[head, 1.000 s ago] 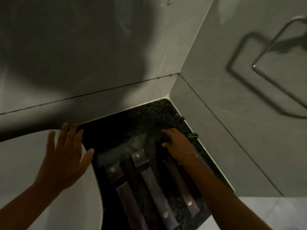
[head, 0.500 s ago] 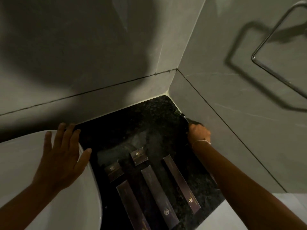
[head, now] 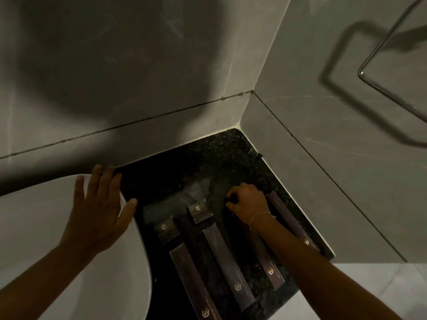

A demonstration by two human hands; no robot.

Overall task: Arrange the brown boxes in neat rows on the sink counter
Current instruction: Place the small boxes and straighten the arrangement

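Several brown boxes lie on the dark speckled sink counter (head: 215, 158). Two small square boxes (head: 166, 229) (head: 199, 210) sit at the far end of the group. Long boxes run side by side toward me: the left one (head: 194, 285), the middle one (head: 227, 266), and a third (head: 269, 266) partly under my forearm. Another long box (head: 288, 218) lies beside the right wall. My right hand (head: 247, 202) is curled shut at the far end of the third box, pinching something dark, apparently the box end. My left hand (head: 97, 211) rests flat and open on the white basin rim (head: 138, 250).
Grey tiled walls meet in a corner behind the counter. A small dark object (head: 255, 154) sits against the right wall. A metal towel ring (head: 379, 65) hangs on the right wall. The counter's front edge drops to a pale floor (head: 360, 280).
My right hand came back from the right wall to the far end of the third long box. A further long box now lies along the right wall. My left hand stayed put.
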